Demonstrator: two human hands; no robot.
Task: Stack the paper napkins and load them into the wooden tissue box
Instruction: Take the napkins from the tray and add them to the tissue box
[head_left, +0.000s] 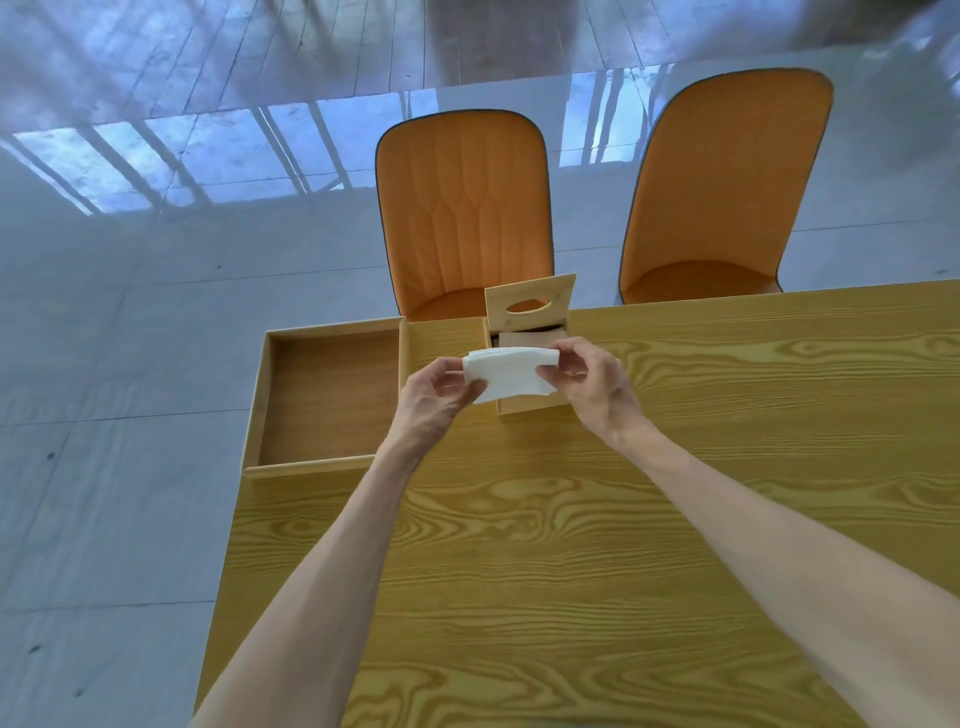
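Observation:
A stack of white paper napkins (511, 372) is held in the air between both hands, just above the front of the wooden tissue box (524, 404). My left hand (439, 397) pinches the stack's left end and my right hand (592, 379) pinches its right end. The box stands open near the table's far edge, its hinged lid (530, 301) with an oval slot tipped up at the back. The inside of the box is partly hidden by the napkins and my right hand.
A shallow wooden tray (324, 395) sits to the left of the box, overhanging the table's left edge. Two orange chairs (462, 208) (722, 192) stand behind the wood-grain table (571, 519). Pale tiled floor lies to the left.

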